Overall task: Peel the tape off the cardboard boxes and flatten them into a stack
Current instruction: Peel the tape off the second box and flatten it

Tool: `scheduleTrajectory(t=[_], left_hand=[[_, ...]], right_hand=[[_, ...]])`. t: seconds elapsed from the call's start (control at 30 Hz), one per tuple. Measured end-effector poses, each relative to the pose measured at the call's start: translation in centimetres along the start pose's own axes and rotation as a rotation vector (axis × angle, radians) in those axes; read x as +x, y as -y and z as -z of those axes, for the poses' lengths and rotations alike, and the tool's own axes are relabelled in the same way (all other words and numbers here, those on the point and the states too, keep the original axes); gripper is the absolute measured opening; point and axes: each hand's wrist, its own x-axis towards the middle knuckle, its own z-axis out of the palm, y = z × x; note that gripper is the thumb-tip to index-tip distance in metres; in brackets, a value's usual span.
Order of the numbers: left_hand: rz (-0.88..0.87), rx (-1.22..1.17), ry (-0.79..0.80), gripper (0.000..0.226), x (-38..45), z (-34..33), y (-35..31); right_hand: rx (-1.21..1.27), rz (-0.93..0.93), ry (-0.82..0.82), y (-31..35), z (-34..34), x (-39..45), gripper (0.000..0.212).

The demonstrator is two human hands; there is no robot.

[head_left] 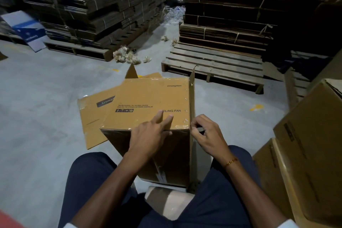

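A brown cardboard box (148, 98) printed "CEILING FAN" stands between my knees, with clear tape along its near top edge. My left hand (149, 135) rests on that near edge, fingers straight and flat on the top face. My right hand (205, 135) is at the box's near right corner, its fingertips curled and pinching something small there, apparently the tape end. A flattened box (92, 114) of the same print lies on the floor behind and left of the upright one.
Tall stacks of flattened cardboard (103, 9) on pallets stand at back left and back right. An empty wooden pallet (216, 65) lies ahead on the right. Unflattened boxes (307, 144) crowd my right side. Balls of crumpled tape (127, 56) litter the grey floor.
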Motion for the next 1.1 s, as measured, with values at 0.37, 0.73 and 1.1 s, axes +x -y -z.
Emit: scheduleTrajectory(t=[0.37, 0.73, 1.1], left_hand=[[-0.009, -0.008, -0.015, 0.059, 0.3, 0.0, -1.9], [-0.049, -0.154, -0.038, 0.061, 0.5, -0.6, -3.8], [-0.313, -0.962, -0.215, 0.043, -0.9, -3.2, -0.6]], right_hand=[[0.868, -0.610, -0.162, 1.5, 0.4, -3.1, 0.024], [0.212, -0.188, -0.179, 5.7, -0.5, -3.3, 0.014], [0.437, -0.015, 0.021, 10.3, -0.3, -1.8, 0.015]])
